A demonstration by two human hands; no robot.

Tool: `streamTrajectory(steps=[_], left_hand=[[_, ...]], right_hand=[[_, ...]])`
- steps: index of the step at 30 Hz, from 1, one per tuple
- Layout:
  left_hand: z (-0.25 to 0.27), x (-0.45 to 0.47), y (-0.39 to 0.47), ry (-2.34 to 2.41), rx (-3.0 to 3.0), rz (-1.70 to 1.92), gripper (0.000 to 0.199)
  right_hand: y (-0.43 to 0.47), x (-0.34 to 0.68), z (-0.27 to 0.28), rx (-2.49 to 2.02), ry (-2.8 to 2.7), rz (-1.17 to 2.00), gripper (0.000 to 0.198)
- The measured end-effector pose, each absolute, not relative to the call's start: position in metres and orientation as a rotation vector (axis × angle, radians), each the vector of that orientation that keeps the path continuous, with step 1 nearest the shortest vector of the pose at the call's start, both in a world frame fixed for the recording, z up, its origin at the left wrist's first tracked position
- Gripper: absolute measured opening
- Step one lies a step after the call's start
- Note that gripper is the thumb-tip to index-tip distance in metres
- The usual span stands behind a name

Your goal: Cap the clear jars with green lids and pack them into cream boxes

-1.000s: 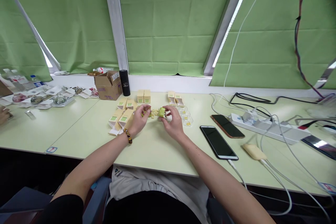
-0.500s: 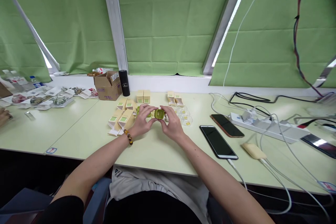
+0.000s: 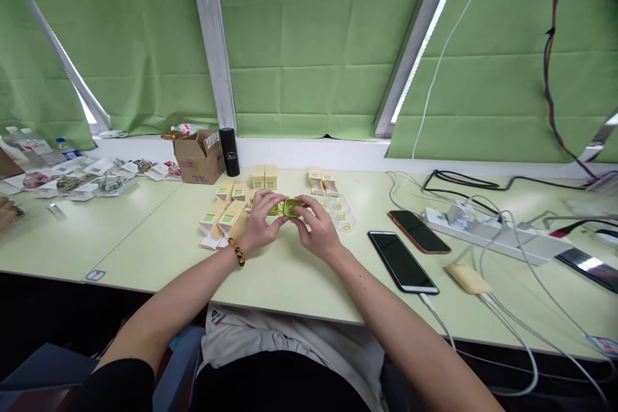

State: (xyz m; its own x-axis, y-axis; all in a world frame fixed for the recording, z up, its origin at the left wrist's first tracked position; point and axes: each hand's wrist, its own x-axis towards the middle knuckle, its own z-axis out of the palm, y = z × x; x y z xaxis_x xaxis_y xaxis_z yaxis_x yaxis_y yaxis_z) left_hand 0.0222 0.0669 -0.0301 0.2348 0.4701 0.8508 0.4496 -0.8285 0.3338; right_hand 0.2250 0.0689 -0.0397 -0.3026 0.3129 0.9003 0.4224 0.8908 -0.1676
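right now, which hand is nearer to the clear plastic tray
Right. The right hand is at the left side of the clear plastic tray; the left hand is farther left, across the small green container.

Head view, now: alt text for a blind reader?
A person's left hand and right hand hold a small, hollow olive-green container over a pale desk. Cream cardboard boxes sit to the left and behind; clear plastic items, dark-screened phones and a white power strip lie to the right.
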Motion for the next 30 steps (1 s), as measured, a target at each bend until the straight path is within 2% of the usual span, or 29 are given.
streamTrajectory(steps=[26,30], left_hand=[[-0.0276,0.0242,0.0622,0.933,2.404,1.768,0.035],[-0.0280,0.0236,0.0631,0.927,2.411,1.781,0.035]], right_hand=[[0.0688,0.2249,-0.0400,-0.497,-1.881,-0.072,0.023],[0.0672,0.2235,-0.0422,-0.512,-1.837,-0.074,0.033]])
